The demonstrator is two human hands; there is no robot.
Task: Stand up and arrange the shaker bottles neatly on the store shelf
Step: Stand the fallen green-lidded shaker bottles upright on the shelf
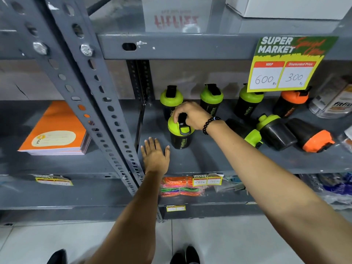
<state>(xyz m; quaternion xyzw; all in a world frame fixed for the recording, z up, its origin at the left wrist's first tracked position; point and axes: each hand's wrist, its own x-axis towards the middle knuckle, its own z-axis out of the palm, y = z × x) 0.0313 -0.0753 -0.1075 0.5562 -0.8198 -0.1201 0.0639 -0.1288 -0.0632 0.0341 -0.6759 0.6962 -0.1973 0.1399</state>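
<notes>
Presently: right hand [190,115] grips upright green-lidded shaker bottle [181,134] by its cap; left hand [155,155] flat, fingers spread, on shelf [200,159]; three toppled bottles [276,132] lie right.

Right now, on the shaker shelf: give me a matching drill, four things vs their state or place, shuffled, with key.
Things:
1. right hand
2. left hand
3. orange-lidded bottle at front right
4. notebook stack

States:
A. lying on its side
B. flat on the shelf, holding nothing
C. in the bay left of the upright post
D. gripping the lid of an upright green-lidded bottle

Pairs: 1-D, 2-B, 3-A, 4-C
</notes>
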